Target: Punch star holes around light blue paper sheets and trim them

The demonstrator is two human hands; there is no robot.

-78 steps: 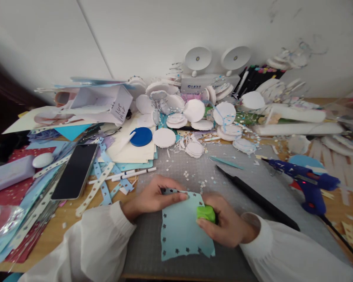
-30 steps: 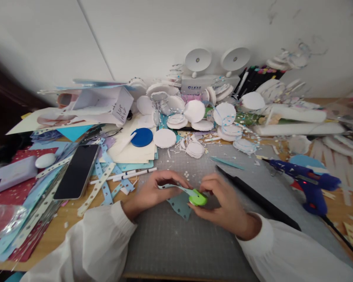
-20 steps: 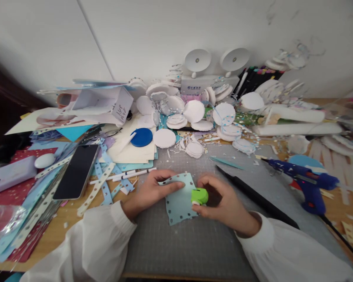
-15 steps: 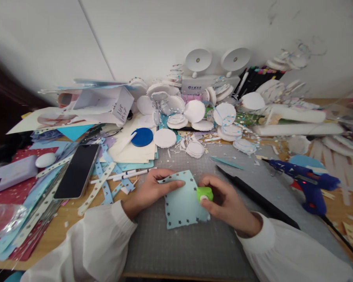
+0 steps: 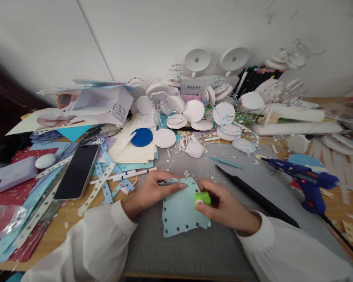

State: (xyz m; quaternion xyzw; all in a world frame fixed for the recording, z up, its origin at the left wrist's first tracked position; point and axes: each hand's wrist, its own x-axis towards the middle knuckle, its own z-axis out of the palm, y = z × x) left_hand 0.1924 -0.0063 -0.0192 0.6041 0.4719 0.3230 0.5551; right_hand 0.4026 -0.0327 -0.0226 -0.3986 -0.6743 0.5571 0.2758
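Over grey mat (image 5: 153, 254), blue paper (image 5: 179, 207), upper left edge pinched in my left hand (image 5: 154, 192). My right hand (image 5: 225, 205) grips green punch (image 5: 204, 197) at paper's right edge. Paper (edges look wavy) could tear if punch bites too near star holes (image 5: 178, 228).

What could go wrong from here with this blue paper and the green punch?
The light-blue paper might tear, since star-shaped holes line much of its border and the right hand holds the green punch at its right edge. The glue gun shows a red light, so it may be hot if brushed.
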